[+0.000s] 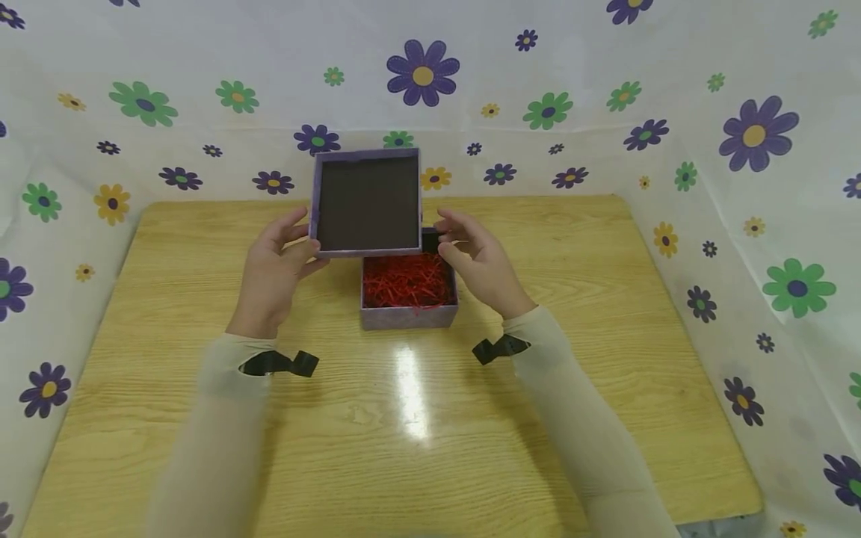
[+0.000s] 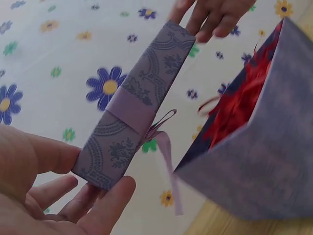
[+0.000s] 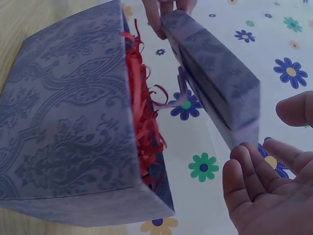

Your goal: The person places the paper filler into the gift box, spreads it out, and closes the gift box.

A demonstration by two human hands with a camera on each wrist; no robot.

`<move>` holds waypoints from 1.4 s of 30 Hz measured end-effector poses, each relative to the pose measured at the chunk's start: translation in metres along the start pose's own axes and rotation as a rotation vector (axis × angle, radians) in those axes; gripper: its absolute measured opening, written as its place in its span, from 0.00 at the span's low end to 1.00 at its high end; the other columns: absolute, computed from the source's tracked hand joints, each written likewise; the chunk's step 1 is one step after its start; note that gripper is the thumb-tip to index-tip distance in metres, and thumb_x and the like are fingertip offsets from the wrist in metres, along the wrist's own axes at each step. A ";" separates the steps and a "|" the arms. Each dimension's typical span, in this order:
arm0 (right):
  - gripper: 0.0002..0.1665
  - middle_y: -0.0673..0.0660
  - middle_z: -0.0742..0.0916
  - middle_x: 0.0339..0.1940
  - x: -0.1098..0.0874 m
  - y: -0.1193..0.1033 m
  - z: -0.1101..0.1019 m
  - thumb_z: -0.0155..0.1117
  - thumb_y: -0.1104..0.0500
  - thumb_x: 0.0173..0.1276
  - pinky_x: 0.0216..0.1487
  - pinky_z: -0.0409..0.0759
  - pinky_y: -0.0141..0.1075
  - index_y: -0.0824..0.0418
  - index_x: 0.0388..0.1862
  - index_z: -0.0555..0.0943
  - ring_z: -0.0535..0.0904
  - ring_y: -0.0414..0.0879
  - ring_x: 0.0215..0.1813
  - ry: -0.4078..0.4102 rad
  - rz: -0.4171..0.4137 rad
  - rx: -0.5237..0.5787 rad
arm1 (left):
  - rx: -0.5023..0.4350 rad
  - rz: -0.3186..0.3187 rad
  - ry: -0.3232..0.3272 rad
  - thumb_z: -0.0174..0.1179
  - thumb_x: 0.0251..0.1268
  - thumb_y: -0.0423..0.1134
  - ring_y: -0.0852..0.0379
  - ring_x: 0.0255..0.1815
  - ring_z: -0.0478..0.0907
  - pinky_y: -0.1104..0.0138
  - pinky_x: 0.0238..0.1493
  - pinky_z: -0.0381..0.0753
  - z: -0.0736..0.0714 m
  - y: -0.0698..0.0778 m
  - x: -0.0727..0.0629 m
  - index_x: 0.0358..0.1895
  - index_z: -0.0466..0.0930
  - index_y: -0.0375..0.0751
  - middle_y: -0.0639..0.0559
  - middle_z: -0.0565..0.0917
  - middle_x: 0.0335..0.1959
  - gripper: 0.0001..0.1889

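A square purple patterned box lid (image 1: pixel 368 202) is tilted up above the table, its dark inside facing the head camera. My left hand (image 1: pixel 272 273) grips its left side between thumb and fingers. A lilac ribbon (image 2: pixel 131 110) crosses the lid's outer side and ends in a hanging bow. My right hand (image 1: pixel 480 265) is beside the lid's right side with loosely bent fingers; in the right wrist view the fingertips are at the lid's corner, and I cannot tell whether they touch. Below and partly behind the lid is the uncovered matching box (image 1: pixel 409 319), filled with red paper shreds (image 1: pixel 406 282).
The box stands on a light wooden table (image 1: pixel 363 418) towards its far side. A white cloth with printed flowers (image 1: pixel 471 97) hangs behind and along both sides of the table. Black straps (image 1: pixel 269 363) are around both sleeved wrists.
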State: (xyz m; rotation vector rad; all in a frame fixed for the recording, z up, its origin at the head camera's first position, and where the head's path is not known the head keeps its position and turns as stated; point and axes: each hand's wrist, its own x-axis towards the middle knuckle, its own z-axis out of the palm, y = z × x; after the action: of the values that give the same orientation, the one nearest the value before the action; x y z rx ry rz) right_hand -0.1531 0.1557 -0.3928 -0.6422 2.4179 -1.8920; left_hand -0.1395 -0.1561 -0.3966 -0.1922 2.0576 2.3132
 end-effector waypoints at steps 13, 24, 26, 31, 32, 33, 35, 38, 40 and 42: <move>0.26 0.63 0.81 0.54 -0.004 -0.002 -0.013 0.56 0.56 0.81 0.47 0.80 0.38 0.64 0.73 0.75 0.77 0.43 0.44 0.135 0.121 0.001 | 0.157 0.237 0.005 0.62 0.73 0.28 0.53 0.66 0.72 0.66 0.62 0.80 0.045 -0.017 -0.008 0.72 0.76 0.51 0.48 0.76 0.63 0.27; 0.32 0.65 0.77 0.68 -0.007 0.003 -0.023 0.50 0.45 0.85 0.68 0.77 0.52 0.62 0.78 0.69 0.78 0.60 0.63 0.089 -0.014 0.058 | 0.240 0.389 -0.131 0.61 0.78 0.46 0.49 0.65 0.75 0.58 0.70 0.75 0.044 -0.017 -0.010 0.76 0.70 0.50 0.45 0.77 0.65 0.28; 0.36 0.65 0.76 0.70 -0.008 0.006 -0.024 0.51 0.41 0.84 0.72 0.72 0.53 0.63 0.78 0.69 0.77 0.63 0.66 0.066 -0.055 0.060 | 0.214 0.397 -0.168 0.59 0.78 0.53 0.48 0.70 0.72 0.53 0.74 0.70 0.044 -0.017 -0.009 0.77 0.69 0.49 0.45 0.75 0.69 0.30; 0.48 0.69 0.74 0.71 -0.010 0.014 -0.025 0.47 0.31 0.80 0.77 0.64 0.55 0.71 0.74 0.66 0.71 0.66 0.72 0.008 -0.114 0.120 | 0.155 0.412 -0.213 0.56 0.72 0.68 0.46 0.73 0.69 0.51 0.76 0.65 0.042 -0.018 -0.008 0.74 0.69 0.40 0.42 0.74 0.71 0.41; 0.49 0.70 0.74 0.72 -0.010 0.016 -0.025 0.46 0.29 0.79 0.78 0.62 0.55 0.73 0.73 0.66 0.70 0.65 0.73 0.005 -0.114 0.131 | 0.146 0.405 -0.213 0.56 0.70 0.71 0.47 0.72 0.70 0.52 0.76 0.65 0.042 -0.018 -0.008 0.73 0.69 0.38 0.41 0.74 0.70 0.43; 0.51 0.70 0.73 0.72 -0.011 0.017 -0.025 0.45 0.28 0.78 0.79 0.60 0.54 0.73 0.72 0.66 0.69 0.64 0.75 0.006 -0.108 0.137 | 0.141 0.394 -0.209 0.57 0.67 0.73 0.47 0.71 0.70 0.52 0.75 0.65 0.043 -0.018 -0.009 0.72 0.69 0.36 0.40 0.74 0.69 0.46; 0.51 0.69 0.74 0.72 -0.013 0.020 -0.026 0.44 0.27 0.78 0.81 0.58 0.52 0.73 0.68 0.67 0.66 0.62 0.77 0.009 -0.106 0.155 | 0.131 0.366 -0.206 0.58 0.61 0.77 0.47 0.70 0.70 0.52 0.75 0.65 0.044 -0.019 -0.010 0.71 0.67 0.35 0.38 0.74 0.68 0.51; 0.52 0.63 0.75 0.71 -0.015 0.020 -0.027 0.46 0.24 0.75 0.81 0.58 0.47 0.71 0.67 0.68 0.66 0.56 0.78 0.022 -0.093 0.164 | 0.091 0.318 -0.223 0.61 0.55 0.79 0.46 0.72 0.69 0.50 0.77 0.64 0.045 -0.019 -0.011 0.76 0.61 0.37 0.38 0.72 0.71 0.58; 0.54 0.62 0.75 0.70 -0.016 0.021 -0.028 0.49 0.24 0.73 0.79 0.61 0.46 0.71 0.70 0.66 0.67 0.55 0.76 0.014 -0.102 0.169 | 0.085 0.301 -0.254 0.62 0.55 0.78 0.46 0.75 0.67 0.49 0.78 0.62 0.043 -0.020 -0.011 0.80 0.55 0.40 0.40 0.70 0.75 0.59; 0.59 0.62 0.73 0.73 -0.017 0.022 -0.028 0.53 0.22 0.70 0.78 0.62 0.46 0.71 0.76 0.62 0.67 0.54 0.76 -0.003 -0.098 0.158 | 0.109 0.301 -0.290 0.64 0.59 0.74 0.47 0.78 0.63 0.51 0.80 0.59 0.039 -0.022 -0.011 0.83 0.51 0.44 0.43 0.66 0.78 0.58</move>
State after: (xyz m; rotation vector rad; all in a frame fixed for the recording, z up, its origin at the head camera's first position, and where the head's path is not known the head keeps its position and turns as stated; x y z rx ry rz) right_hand -0.1516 0.1910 -0.4098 -0.7666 2.2441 -2.0902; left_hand -0.1284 -0.1142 -0.4126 0.4585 2.1731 2.2025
